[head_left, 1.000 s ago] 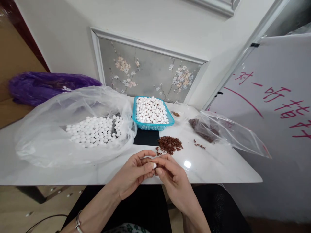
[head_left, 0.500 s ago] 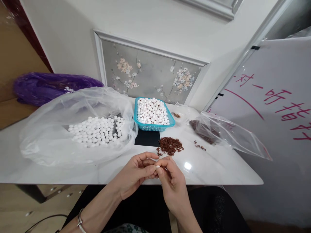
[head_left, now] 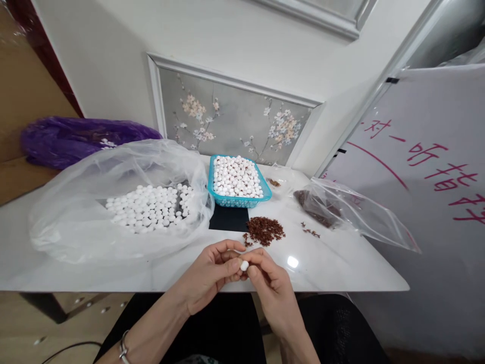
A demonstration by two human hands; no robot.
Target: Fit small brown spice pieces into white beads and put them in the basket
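A small white ball (head_left: 244, 265) sits between the fingertips of both hands, over the front edge of the table. My left hand (head_left: 216, 267) pinches it from the left, thumb and fingers closed. From the right, my right hand (head_left: 270, 275) touches it with closed thumb and forefinger. Just beyond the fingers lies a pile of small reddish-brown star-shaped pieces (head_left: 265, 231). Behind the pile, a blue basket (head_left: 237, 202) is full of white balls. On the left, a large clear plastic bag (head_left: 76, 217) holds many white balls.
A black flat piece (head_left: 228, 218) lies beneath the basket's front. Right of the pile are a zip bag (head_left: 364, 215) with brown contents and a few loose pieces. A purple bag (head_left: 87, 136) lies back left. The white table (head_left: 341, 270) ends in front of me.
More of the white ball shows between my fingertips, as my right thumb and forefinger have spread slightly. The whole view has shifted a little.
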